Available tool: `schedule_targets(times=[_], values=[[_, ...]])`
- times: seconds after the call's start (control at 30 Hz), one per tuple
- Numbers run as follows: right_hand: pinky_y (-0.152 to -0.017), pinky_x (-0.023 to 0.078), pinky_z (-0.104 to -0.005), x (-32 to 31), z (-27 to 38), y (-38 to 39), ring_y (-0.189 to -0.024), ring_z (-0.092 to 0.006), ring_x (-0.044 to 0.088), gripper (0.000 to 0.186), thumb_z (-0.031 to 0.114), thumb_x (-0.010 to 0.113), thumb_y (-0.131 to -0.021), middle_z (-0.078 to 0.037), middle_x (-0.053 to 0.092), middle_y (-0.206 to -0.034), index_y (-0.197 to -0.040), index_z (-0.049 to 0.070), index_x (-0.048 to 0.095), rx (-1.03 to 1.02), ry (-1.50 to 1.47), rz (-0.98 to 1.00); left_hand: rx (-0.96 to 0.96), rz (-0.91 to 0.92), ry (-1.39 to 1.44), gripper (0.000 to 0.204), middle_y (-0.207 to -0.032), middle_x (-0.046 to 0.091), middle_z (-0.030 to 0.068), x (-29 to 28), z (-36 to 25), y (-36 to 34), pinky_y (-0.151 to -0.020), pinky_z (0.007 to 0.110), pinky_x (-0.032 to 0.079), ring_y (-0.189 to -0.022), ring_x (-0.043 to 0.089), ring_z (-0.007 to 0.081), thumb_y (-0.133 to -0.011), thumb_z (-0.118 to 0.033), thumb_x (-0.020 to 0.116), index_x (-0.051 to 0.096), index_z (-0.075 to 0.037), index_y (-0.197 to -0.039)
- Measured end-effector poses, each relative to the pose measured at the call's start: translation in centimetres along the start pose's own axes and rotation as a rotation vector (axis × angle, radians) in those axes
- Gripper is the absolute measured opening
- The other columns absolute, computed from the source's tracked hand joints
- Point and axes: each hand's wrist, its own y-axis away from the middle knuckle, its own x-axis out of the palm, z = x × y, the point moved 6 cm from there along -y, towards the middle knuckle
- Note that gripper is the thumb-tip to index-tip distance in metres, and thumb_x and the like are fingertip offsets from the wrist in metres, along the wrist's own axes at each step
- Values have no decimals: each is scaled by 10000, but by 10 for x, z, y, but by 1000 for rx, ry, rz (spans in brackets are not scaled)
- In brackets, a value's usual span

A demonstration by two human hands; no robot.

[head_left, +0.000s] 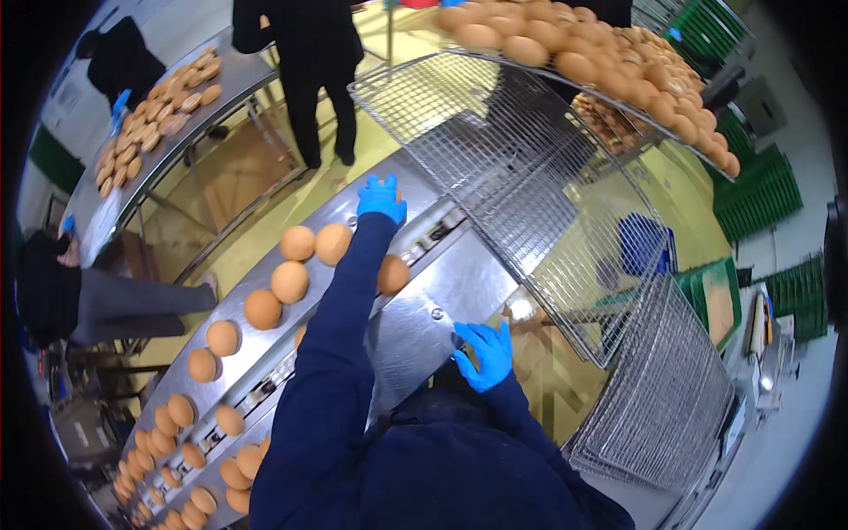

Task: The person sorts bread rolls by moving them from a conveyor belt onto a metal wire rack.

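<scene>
My left arm reaches far out over a steel conveyor table, and my blue-gloved left hand is closed over a round brown bun, mostly hidden by the fingers. Just nearer on the steel surface sit several loose buns, among them one bun beside my forearm. Another bun rests on the conveyor track, to the right of that arm. My right hand, also in a blue glove, is held with its fingers apart and empty, at the right edge of a flat steel plate.
An empty wire rack slants across the right side; behind it, another rack carries many buns. Stacked wire racks lean at the lower right. More buns line the conveyor at lower left. People stand around a second table of buns.
</scene>
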Motion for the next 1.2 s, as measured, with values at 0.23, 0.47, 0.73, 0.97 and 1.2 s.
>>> schedule_targets(times=[0.23, 0.47, 0.73, 0.97, 1.2], values=[[-990, 361, -489, -43, -47, 52, -987, -291, 581, 439, 158, 670, -783, -103, 629, -1038, -1213, 122, 593, 237, 4, -164, 388, -157, 283, 547, -1394, 348, 271, 34, -99, 71, -1045, 525, 323, -1250, 346, 501, -824, -280, 610, 473, -136, -1333], [-996, 323, -530, -109, -42, 31, -1102, -408, 434, 549, 296, 727, -725, -202, 454, -1230, -1213, 95, 576, 234, 309, -661, 320, -260, 410, 579, -1426, 323, 244, 52, -79, 103, -1082, 584, 202, -1314, 274, 476, -822, -356, 618, 478, -127, -1336], [-1030, 88, -702, -142, -123, 49, -1312, -588, 85, 934, 676, 700, -605, -198, 187, -1488, -1345, 155, 469, 1135, 568, -546, 696, -200, 203, 986, -1496, 197, 193, -28, -216, 98, -1082, 652, 75, -1369, 102, 491, -595, -690, 683, 407, -198, -1404], [-1014, 109, -725, -127, -131, 42, -1334, -579, 47, 1011, 722, 695, -558, -176, 157, -1511, -1351, 140, 462, 1286, 452, -327, 698, 314, -143, 1030, -1512, 210, 160, 1, -243, 39, -1020, 728, 127, -1385, 77, 483, -489, -773, 670, 504, -200, -1329], [-1059, 213, -593, -137, -140, 45, -1313, -477, 230, 1005, 731, 714, -501, -196, 322, -1435, -1279, 119, 544, 1190, 613, -375, 638, 146, 45, 932, -1448, 321, 186, -2, -220, 59, -1036, 658, 222, -1326, 203, 502, -496, -717, 698, 596, -128, -1210]])
